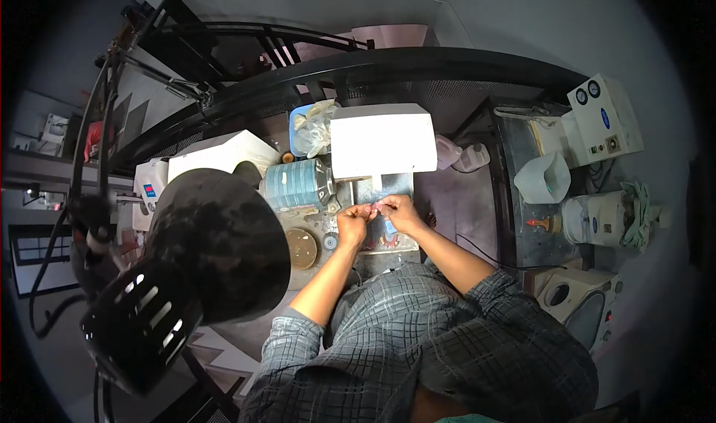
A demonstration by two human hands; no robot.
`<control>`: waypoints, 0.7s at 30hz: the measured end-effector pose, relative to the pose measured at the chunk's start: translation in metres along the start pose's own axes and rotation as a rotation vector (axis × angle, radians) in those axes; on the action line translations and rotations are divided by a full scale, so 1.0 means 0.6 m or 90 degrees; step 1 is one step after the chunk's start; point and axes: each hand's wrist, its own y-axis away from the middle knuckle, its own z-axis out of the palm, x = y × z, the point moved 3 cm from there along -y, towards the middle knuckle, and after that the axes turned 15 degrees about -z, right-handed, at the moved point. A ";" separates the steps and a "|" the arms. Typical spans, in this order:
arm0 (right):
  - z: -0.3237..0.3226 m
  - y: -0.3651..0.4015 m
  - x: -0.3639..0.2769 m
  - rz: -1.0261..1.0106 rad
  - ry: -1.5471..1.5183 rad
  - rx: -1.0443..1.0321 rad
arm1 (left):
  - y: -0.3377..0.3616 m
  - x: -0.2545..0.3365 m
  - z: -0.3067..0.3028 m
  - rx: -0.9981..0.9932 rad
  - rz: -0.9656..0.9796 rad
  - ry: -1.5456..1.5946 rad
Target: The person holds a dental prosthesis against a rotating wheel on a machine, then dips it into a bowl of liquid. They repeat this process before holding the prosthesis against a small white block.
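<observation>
1. We note the left hand and the right hand meeting over the middle of the table, just in front of a white box.
2. The fingers of both hands are closed in a pinch on a small pink piece. It is held between the two hands, with the fingertips nearly touching.
3. The pink piece is held just above the table, near its middle. It is too small for us to tell its shape.
4. Progress, as we judge it: handwork on the piece is under way. It is gripped, not laid down, and we see no tool in either hand.
5. Left of the hands stand a clear blue-tinted container and a round brown disc.
6. Toward the right edge are a white jug, a white cylindrical machine with a green cloth beside it, and a gauge unit at the far right corner.
7. Obstruction: a black lamp shade hides the near left corner of the table. Nothing comes between the hands and the piece.
</observation>
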 end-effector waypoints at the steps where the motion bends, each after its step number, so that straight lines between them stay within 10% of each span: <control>1: -0.006 -0.001 0.000 -0.003 0.009 0.008 | -0.008 -0.007 0.004 -0.015 -0.023 0.037; 21: -0.035 -0.055 -0.056 0.052 0.104 -0.010 | -0.043 0.010 0.069 0.091 -0.136 0.203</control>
